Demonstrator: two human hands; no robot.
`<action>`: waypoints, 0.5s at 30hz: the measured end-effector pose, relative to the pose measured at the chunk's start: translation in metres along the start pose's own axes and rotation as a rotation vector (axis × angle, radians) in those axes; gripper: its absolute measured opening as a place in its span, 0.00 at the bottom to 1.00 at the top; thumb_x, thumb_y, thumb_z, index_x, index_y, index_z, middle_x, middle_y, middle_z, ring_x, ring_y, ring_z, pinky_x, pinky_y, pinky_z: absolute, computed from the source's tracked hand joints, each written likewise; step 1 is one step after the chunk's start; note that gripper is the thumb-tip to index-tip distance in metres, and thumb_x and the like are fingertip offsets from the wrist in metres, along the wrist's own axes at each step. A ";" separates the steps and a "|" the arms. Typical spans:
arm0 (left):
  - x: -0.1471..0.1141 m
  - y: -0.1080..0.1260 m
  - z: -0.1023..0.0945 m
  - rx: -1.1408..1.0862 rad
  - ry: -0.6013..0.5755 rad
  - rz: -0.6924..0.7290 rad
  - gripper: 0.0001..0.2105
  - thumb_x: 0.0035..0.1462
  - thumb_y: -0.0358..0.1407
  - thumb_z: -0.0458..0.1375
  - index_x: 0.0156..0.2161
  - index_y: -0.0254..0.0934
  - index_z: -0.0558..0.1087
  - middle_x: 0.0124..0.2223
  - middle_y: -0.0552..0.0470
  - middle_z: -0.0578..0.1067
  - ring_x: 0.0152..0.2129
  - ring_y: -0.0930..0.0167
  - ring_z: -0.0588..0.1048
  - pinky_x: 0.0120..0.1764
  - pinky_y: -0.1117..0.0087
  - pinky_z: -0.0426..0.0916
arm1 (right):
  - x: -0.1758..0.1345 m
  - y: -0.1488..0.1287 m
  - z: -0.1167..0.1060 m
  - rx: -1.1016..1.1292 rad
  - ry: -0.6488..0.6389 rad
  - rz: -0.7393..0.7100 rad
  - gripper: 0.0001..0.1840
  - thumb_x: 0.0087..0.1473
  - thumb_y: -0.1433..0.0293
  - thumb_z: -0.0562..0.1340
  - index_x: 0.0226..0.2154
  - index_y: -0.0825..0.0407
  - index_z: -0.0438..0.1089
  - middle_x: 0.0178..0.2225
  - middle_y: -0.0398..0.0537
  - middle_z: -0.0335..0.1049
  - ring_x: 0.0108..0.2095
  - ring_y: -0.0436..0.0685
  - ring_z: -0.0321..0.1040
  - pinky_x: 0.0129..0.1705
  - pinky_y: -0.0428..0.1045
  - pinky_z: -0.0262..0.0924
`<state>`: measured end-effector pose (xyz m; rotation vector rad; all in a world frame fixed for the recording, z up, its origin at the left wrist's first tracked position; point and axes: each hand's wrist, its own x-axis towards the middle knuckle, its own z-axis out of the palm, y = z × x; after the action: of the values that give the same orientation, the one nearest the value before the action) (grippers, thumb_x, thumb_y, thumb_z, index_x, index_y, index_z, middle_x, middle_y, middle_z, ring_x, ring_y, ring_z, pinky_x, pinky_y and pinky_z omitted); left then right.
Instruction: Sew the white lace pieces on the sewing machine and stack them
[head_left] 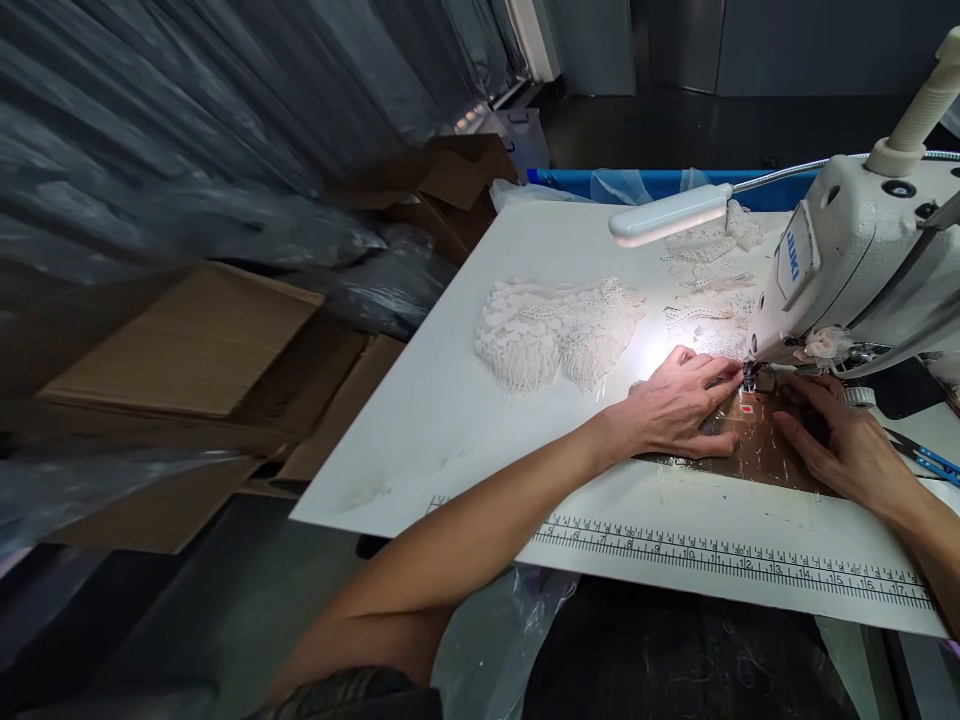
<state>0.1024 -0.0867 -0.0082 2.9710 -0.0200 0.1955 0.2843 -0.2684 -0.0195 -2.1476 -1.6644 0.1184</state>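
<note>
My left hand lies flat on the sewing bed, its fingers stretched toward the presser foot and its thumb apart. White lace lies just beyond its fingers; whether the fingertips press on it is hard to see. To the right of the presser foot, my right hand is bent, thumb and fingers apart, with no object visible between them. Its fingertips are partly hidden by the machine. The white sewing machine stands over both hands. Under the needle area is a brown plate.
A gathered white lace piece lies left on the white table. A lamp hangs above more lace. Blue-handled snips lie at the right. A printed ruler runs along the front edge. Cardboard boxes stand left.
</note>
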 end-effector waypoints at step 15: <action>0.043 -0.031 -0.006 0.055 0.098 -0.301 0.19 0.65 0.42 0.49 0.56 0.34 0.65 0.57 0.36 0.71 0.56 0.53 0.68 0.59 0.46 0.58 | 0.004 -0.018 0.011 -0.068 0.078 -0.008 0.17 0.65 0.66 0.53 0.45 0.54 0.74 0.45 0.60 0.72 0.38 0.61 0.71 0.39 0.54 0.69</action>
<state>0.1450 -0.0550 -0.0021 2.9652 0.4478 0.3045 0.2660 -0.2583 -0.0222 -2.1662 -1.6555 -0.0244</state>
